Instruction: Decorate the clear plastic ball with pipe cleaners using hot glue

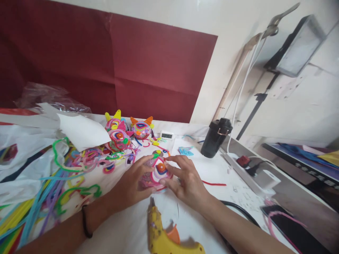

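Between my two hands sits a round craft ball [156, 176] covered in pink and purple pipe cleaners, with an orange button eye ringed in white and a bit of green on top. My left hand [134, 178] curves round its left side, fingers on the top and thumb low. On the right, my right hand [186, 176] has its thumb and fingers pressed against the eye side. Just below the ball, a yellow glue gun [161, 229] with an orange trigger lies on the white table, its nozzle pointing up toward the ball.
Several decorated balls with horns [141, 128] stand at the back. Loose pipe cleaners [50, 197] spread over the left side, near a white paper sheet [82, 132]. A black bottle [215, 137], a power strip [249, 173] and a phone [296, 229] are on the right.
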Motion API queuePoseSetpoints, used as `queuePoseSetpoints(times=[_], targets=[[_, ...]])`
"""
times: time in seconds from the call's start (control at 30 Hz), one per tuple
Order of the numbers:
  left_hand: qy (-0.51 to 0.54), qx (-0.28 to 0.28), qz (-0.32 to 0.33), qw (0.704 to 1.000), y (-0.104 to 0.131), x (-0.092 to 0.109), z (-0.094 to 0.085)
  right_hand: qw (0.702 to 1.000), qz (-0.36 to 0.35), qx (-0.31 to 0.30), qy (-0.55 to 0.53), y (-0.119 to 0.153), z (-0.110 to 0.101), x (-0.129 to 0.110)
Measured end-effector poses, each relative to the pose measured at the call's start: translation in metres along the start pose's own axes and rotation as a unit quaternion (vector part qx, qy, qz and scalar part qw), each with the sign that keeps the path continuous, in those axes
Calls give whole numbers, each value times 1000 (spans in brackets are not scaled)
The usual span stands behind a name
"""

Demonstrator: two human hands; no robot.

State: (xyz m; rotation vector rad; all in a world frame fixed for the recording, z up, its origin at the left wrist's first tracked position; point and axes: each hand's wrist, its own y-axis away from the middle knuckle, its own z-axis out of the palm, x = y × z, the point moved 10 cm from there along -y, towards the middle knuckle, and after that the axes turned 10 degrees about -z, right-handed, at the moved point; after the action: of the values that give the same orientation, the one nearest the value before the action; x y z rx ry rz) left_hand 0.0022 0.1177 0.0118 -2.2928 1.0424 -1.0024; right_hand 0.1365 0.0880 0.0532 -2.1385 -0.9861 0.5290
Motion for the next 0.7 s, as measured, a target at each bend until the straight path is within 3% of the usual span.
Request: queuePoseSetpoints(times=[0.27, 0.7], targets=[[54, -30, 44, 997, -2, 2, -6, 999, 0, 46, 12, 8, -1, -17], [80, 9, 39, 996, 0, 3, -4, 999, -7, 42, 27, 15, -2, -23]])
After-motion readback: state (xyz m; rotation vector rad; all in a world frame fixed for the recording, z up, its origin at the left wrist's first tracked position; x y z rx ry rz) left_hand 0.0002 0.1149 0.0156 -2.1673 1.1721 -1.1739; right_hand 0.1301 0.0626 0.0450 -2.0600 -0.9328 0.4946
